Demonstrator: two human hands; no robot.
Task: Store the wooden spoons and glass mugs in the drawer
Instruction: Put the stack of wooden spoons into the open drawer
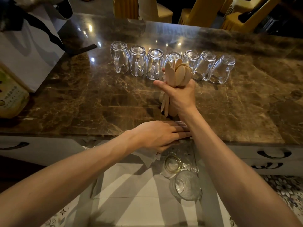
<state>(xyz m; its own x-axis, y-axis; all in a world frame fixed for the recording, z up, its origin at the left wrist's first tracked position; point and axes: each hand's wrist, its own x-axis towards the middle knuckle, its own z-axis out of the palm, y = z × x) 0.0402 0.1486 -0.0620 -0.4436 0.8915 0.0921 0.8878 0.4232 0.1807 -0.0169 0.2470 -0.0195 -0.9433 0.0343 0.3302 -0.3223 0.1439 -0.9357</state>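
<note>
A: My hands?
B: Your right hand [180, 95] gripped the wooden spoons [180, 74] mid-frame; your left hand [157, 135] lay flat on the counter [82, 95] edge.
A: The rest?
B: The drawer [131, 185] stood open, bottom centre; glass mugs [137, 60] lined the counter above, inverted.

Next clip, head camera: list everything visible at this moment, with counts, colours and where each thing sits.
counter: 1, brown marble
glass mugs: 7, clear, upside down in a row on the counter
wooden spoons: one bundle, pale wood, held upright in front of the mugs
drawer: 1, white-lined, open below the counter's near edge
glass jars: 2, clear, in the drawer's right side
paper bag: 1, white with black handles, counter's left end
box: 1, yellow-green, far left by the bag
chairs: several, yellow covers, beyond the counter
left hand: fingers straight, resting on the counter's near edge
right hand: grips the wooden spoons
</note>
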